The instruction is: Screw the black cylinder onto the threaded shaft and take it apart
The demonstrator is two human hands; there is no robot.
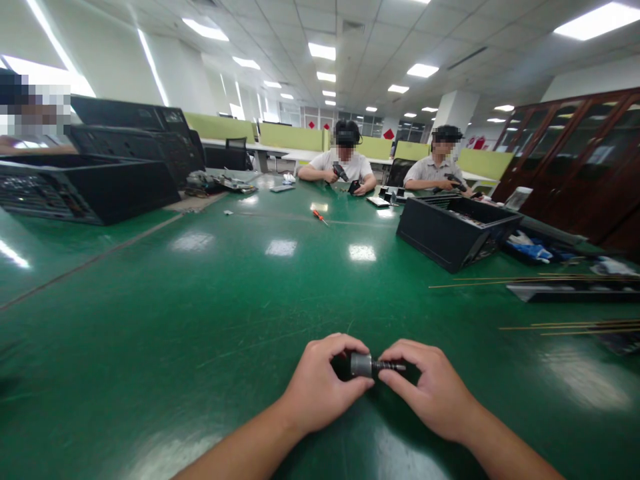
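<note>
Near the front middle of the green table, I hold a small grey metal cylinder [361, 365] with a thin rod [393, 366] sticking out to the right. The rod looks spiralled, like a thread or a spring. My left hand [327, 383] grips the cylinder between thumb and fingers. Curled about the rod close to the cylinder is my right hand [433, 387], thumb below and fingers above. Its exact contact with the rod is hard to make out. The rod's tip points toward my right palm.
The green table [240, 280] bears a black computer case [440, 230] at right, another case [110, 193] at left, and an orange screwdriver [319, 216]. Thin brass-coloured rods [550, 327] lie at right. Two people [345, 160] work across the table; another person sits far left.
</note>
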